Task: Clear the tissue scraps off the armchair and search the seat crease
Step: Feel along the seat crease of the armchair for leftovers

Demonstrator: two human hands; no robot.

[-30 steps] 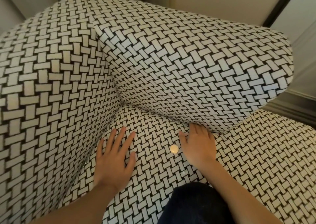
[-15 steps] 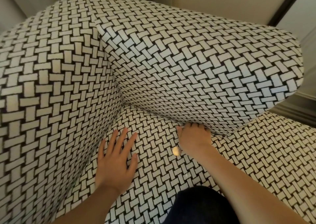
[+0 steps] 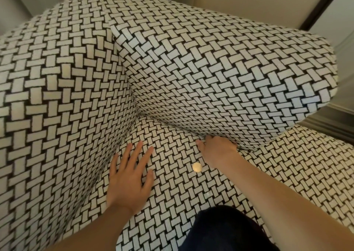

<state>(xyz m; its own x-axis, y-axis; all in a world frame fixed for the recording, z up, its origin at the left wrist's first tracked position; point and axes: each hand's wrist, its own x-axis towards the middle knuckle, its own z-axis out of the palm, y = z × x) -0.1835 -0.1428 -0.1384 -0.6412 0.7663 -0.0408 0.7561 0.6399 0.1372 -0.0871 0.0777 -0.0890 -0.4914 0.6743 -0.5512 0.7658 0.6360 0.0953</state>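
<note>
The black-and-white woven armchair (image 3: pixel 210 69) filled the frame, its seat crease (image 3: pixel 172 123) running beneath an overhanging cushion (image 3: pixel 239 97). A person's left hand (image 3: pixel 128 182) lay flat, fingers spread and relaxed, on the seat. The right hand (image 3: pixel 218 151) had its fingers buried in the crease, so whether they grasped anything could not be told. A gold coin (image 3: pixel 197 167) lay just beside that wrist.

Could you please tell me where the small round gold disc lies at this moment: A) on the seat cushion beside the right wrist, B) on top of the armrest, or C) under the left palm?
A: the gold disc lies uncovered on the seat, just beside the wrist of the right hand.
</note>
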